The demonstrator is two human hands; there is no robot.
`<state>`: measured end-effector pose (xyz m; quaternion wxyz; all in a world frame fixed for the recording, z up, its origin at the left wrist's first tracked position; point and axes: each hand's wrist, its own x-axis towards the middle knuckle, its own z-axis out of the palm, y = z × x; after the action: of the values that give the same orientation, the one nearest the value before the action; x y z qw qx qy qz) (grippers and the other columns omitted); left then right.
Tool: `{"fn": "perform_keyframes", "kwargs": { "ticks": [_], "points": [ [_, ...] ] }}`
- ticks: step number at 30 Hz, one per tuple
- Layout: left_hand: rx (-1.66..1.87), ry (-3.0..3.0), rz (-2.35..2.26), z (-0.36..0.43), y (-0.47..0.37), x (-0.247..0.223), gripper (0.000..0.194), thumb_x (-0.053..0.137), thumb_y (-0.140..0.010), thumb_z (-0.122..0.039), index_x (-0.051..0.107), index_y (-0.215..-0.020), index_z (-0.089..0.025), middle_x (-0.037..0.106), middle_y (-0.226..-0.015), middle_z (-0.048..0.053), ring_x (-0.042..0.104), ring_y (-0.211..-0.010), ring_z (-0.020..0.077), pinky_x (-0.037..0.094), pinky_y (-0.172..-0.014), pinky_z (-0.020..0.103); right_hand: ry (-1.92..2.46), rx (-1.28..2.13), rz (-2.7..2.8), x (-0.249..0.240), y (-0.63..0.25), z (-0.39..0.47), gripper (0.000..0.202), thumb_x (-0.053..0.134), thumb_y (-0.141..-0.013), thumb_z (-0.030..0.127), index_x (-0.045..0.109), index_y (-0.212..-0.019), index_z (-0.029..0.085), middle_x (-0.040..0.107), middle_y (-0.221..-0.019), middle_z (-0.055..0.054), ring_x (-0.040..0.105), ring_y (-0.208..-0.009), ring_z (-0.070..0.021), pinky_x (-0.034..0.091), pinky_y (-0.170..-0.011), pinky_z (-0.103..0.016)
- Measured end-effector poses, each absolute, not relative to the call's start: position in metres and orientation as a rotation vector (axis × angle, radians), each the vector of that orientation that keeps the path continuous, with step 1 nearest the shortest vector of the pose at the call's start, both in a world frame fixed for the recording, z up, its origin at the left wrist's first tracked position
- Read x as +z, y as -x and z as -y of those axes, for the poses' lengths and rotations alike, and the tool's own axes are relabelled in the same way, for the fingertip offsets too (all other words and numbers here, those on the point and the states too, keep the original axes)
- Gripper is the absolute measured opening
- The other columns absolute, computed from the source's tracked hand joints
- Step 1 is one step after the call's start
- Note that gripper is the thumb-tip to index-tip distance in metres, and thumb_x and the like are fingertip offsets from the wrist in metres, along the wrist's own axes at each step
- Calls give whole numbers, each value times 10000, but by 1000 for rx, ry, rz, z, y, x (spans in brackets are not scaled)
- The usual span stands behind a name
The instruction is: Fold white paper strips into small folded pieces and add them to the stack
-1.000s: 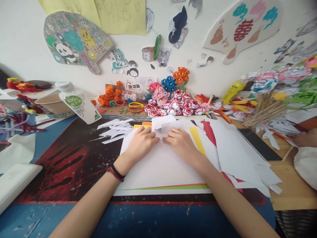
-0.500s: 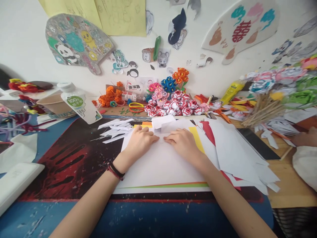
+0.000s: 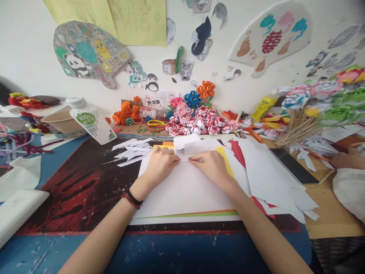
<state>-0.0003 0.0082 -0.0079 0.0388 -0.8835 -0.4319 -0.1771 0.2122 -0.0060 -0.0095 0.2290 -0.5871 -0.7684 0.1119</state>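
My left hand (image 3: 161, 164) rests on the top white sheet (image 3: 184, 196), its thumb and fingertips pinched together. Facing it, my right hand (image 3: 211, 166) pinches in the same way. A narrow white paper strip (image 3: 184, 162) seems to run between the fingertips; its faint edges barely stand out against the sheet. Green, orange and yellow paper edges show from under that sheet. Just beyond my fingers lie small white paper pieces (image 3: 188, 142), one slightly curled. Several cut white strips (image 3: 132, 151), with thin wire-like ends, are heaped left of my left hand.
White sheets (image 3: 270, 177) overlap on the right, beside a black flat object (image 3: 295, 165). Red-and-white paper flowers (image 3: 203, 123) stand at the back. A white bottle (image 3: 91, 121) leans at left; a white device (image 3: 21, 213) lies nearer. Another person's hand (image 3: 349, 156) is at far right.
My fingertips have shifted slightly, and faint lines between them show more clearly. Both hands stay pinched over the sheet. The whole view has tilted a little.
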Motion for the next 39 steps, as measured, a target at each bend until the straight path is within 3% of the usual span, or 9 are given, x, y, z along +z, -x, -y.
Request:
{"fn": "perform_keyframes", "kwargs": {
  "ticks": [6, 11, 17, 21, 26, 33, 39],
  "points": [
    [-663, 2725, 1469, -10, -3, -11, 78, 620, -835, -188, 673, -887, -212, 691, -920, 39, 586, -905, 230, 330, -732, 342, 1471, 312, 2064, -21, -210, 0, 223, 695, -801, 225, 749, -1013, 271, 736, -967, -18, 642, -732, -174, 460, -657, -284],
    [-659, 2754, 1483, -9, -4, -12, 87, 577, -835, -140, 619, -876, -206, 689, -891, 12, 583, -876, 211, 347, -742, 337, 1358, 269, 2191, -20, -212, -1, 153, 661, -831, 169, 757, -928, 237, 707, -899, -30, 605, -817, -178, 434, -690, -277],
    [-459, 2594, 1161, -3, -10, -11, 93, 541, -910, -201, 612, -851, -188, 653, -812, 39, 551, -849, 227, 320, -719, 366, 1292, -71, 2380, -14, -207, 3, 163, 605, -879, 152, 729, -781, 189, 684, -779, -36, 552, -811, -187, 373, -727, -318],
    [-329, 2536, 935, 0, -11, -7, 153, 525, -921, -159, 577, -777, -174, 615, -763, 55, 522, -807, 224, 315, -702, 366, 1218, -215, 2482, -14, -210, 3, 196, 564, -906, 146, 723, -796, 176, 669, -755, -47, 541, -790, -185, 331, -720, -336],
    [-217, 2523, 867, 3, -6, 3, 139, 533, -905, -128, 573, -778, -166, 600, -752, 59, 522, -787, 228, 317, -695, 369, 1131, -121, 2542, -13, -220, -1, 209, 555, -908, 118, 743, -850, 192, 660, -745, -30, 551, -757, -166, 317, -691, -321],
    [-187, 2603, 852, 1, 2, 5, 156, 533, -874, -91, 617, -766, -167, 603, -722, 50, 537, -700, 200, 297, -671, 365, 1159, 151, 2509, -11, -228, -2, 258, 546, -889, 90, 767, -900, 222, 704, -804, -36, 601, -779, -170, 396, -708, -288],
    [-228, 2658, 922, -4, 9, 1, 175, 546, -923, -257, 652, -802, -189, 632, -801, 33, 548, -664, 167, 308, -690, 353, 1216, 273, 2448, -7, -230, 0, 161, 635, -862, 175, 751, -958, 232, 717, -872, -21, 619, -856, -183, 440, -732, -289]
  ]
}}
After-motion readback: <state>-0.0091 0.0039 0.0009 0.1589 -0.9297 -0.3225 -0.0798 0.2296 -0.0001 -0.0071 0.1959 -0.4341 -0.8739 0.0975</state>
